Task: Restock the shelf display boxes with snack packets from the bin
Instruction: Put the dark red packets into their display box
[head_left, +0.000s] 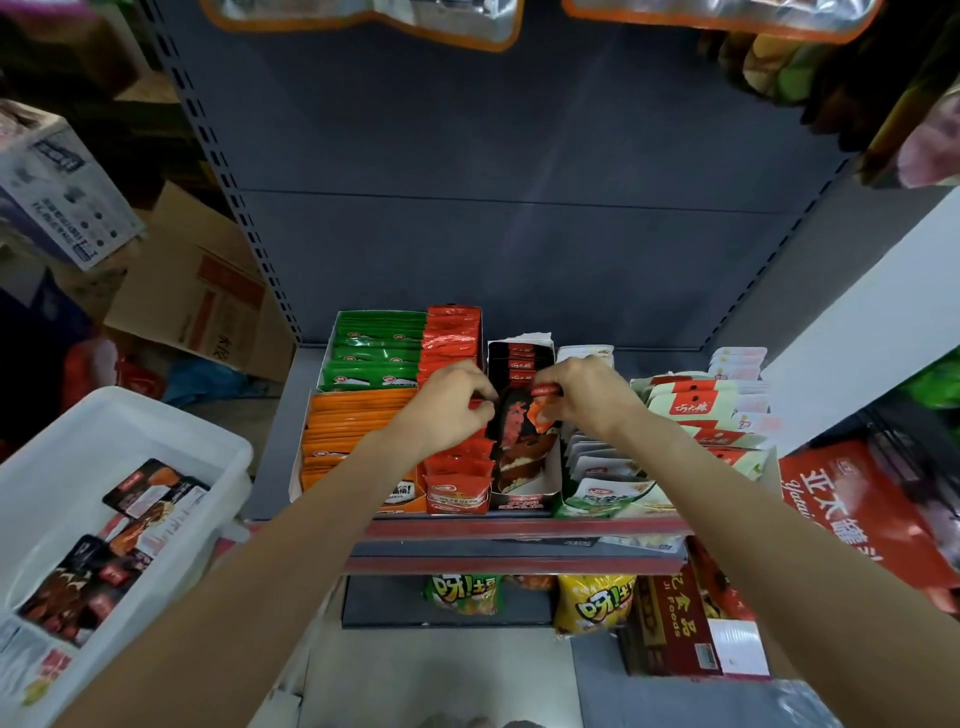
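Both hands hold one black-and-red snack packet over the black display box in the middle of the shelf. My left hand pinches the packet's left top corner. My right hand pinches its right top corner. The packet stands upright, its lower part inside the box, with similar packets standing behind it. A white plastic bin at the lower left holds several more black-and-red packets.
Boxes of green, orange and red packets sit left of the black box; white packets and white-red bags lie right. A red shelf edge runs in front. Cardboard cartons stand at the left.
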